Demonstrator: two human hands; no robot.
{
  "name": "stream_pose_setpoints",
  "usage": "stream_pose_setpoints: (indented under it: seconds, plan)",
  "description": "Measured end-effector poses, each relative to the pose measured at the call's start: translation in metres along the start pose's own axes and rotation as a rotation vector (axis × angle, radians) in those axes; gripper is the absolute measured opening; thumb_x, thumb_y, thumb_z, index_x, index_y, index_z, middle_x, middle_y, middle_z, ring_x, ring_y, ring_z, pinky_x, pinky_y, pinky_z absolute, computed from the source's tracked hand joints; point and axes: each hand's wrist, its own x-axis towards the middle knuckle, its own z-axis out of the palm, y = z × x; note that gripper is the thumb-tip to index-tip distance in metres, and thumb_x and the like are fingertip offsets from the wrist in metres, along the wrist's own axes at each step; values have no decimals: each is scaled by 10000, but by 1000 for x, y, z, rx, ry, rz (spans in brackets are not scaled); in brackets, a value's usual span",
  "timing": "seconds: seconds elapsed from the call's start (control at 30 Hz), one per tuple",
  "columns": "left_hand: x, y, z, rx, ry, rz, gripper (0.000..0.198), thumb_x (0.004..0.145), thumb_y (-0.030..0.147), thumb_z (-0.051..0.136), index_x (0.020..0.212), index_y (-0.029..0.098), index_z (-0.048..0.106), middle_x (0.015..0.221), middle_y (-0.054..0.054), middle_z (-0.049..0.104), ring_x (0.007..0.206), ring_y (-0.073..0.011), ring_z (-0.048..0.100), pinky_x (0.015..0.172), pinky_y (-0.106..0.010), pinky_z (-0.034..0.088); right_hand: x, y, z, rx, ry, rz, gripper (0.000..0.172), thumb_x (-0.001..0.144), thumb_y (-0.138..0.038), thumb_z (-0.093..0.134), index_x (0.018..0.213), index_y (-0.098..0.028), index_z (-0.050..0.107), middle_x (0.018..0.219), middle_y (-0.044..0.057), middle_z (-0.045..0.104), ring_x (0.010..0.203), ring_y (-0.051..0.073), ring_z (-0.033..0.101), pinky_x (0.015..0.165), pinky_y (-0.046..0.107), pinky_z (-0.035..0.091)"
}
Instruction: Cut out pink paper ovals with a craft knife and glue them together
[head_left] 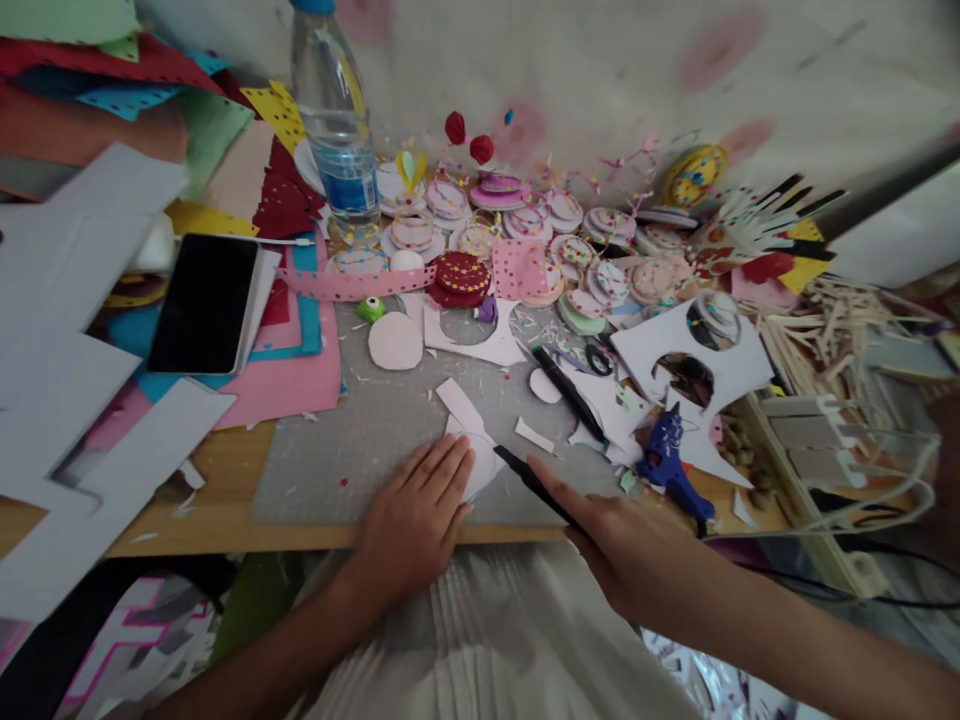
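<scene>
My left hand point(424, 500) lies flat, its fingers stretched out and pressing on a white piece of card or foam sheet point(480, 468) with a curved line on it. My right hand point(615, 540) is closed around a slim black craft knife point(536, 488), index finger along its top. The knife's tip touches or nearly touches the right edge of the white piece. Under the piece lies a grey cutting mat point(307, 470). A narrow white strip point(534, 435) is just right of the piece, and a pale round disc point(395, 341) lies farther back.
A blue glue gun point(671, 465), scissors point(598, 360) and a dark green-black pen-like tool point(570, 395) lie to the right. Several decorated little hats point(461, 278) line the back. A bottle point(337, 130), a phone point(202, 305) and coloured sheets point(300, 385) stand or lie left.
</scene>
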Motion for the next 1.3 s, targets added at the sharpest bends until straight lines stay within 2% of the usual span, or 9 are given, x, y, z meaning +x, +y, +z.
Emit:
stream_pose_setpoints:
  seconds: [0.07, 0.17, 0.3, 0.47, 0.67, 0.8, 0.93, 1.13, 1.3]
  plan:
    - [-1, 0, 1, -4, 3, -2, 478, 936, 237, 422, 1376, 56, 466, 1453, -141, 474, 1348, -264, 426, 1095, -422, 371, -3, -5, -1, 94, -79, 14, 719, 871, -104, 422, 1540, -169, 170, 775, 83, 725, 636, 249, 696, 545, 317, 495]
    - [-2, -1, 1, -12, 6, 2, 477, 936, 236, 429, 1373, 50, 469, 1453, -144, 474, 1350, -266, 422, 1098, -418, 363, -4, -10, -4, 138, -91, 42, 689, 886, -100, 407, 1537, -149, 184, 826, 112, 732, 691, 254, 704, 601, 328, 515]
    - [-3, -3, -3, -10, 6, 51, 483, 940, 281, 452, 1361, 47, 485, 1441, -154, 486, 1343, -282, 428, 1102, -434, 352, 4, -4, -15, 42, -59, 18, 693, 880, -108, 449, 1528, -210, 227, 833, 76, 742, 693, 226, 703, 598, 284, 495]
    - [2, -10, -13, -28, -14, 103, 412, 932, 333, 489, 1266, 114, 589, 1363, -163, 566, 1273, -299, 504, 1083, -471, 381, 32, 14, -50, -150, -72, -134, 719, 848, -98, 511, 1500, -308, 296, 857, 25, 744, 725, 190, 705, 611, 239, 460]
    - [12, -16, -14, -101, -93, 91, 374, 919, 320, 533, 1239, 131, 576, 1488, -189, 408, 1414, -318, 305, 1103, -490, 375, 54, 17, -71, -222, -129, -205, 683, 812, -83, 577, 1440, -308, 430, 842, 42, 754, 676, 189, 697, 573, 239, 421]
    - [11, -14, -14, -113, -107, 46, 382, 916, 307, 545, 1255, 134, 566, 1485, -188, 413, 1416, -304, 305, 1120, -471, 360, 41, 12, -53, -91, -111, -125, 719, 832, -50, 509, 1489, -283, 335, 816, 33, 739, 646, 166, 686, 568, 222, 416]
    - [10, -14, -13, -120, -105, 44, 370, 919, 308, 534, 1247, 142, 576, 1490, -175, 410, 1419, -302, 300, 1113, -477, 370, 23, 5, -26, -81, -84, -9, 755, 864, -75, 473, 1539, -226, 171, 772, 52, 722, 667, 220, 702, 548, 254, 411]
    - [10, -15, -11, -108, -93, 41, 373, 921, 318, 530, 1253, 155, 585, 1499, -165, 400, 1415, -294, 310, 1127, -473, 347, 9, -4, 0, -17, -19, 47, 739, 855, -63, 431, 1537, -172, 169, 768, 69, 726, 649, 265, 707, 539, 305, 450]
    - [10, -16, -11, -97, -89, 45, 388, 917, 335, 535, 1255, 153, 592, 1493, -167, 409, 1405, -295, 333, 1125, -470, 348, 2, -15, 20, -4, 87, 86, 812, 834, -42, 404, 1547, -216, 56, 724, 23, 699, 577, 223, 686, 511, 273, 470]
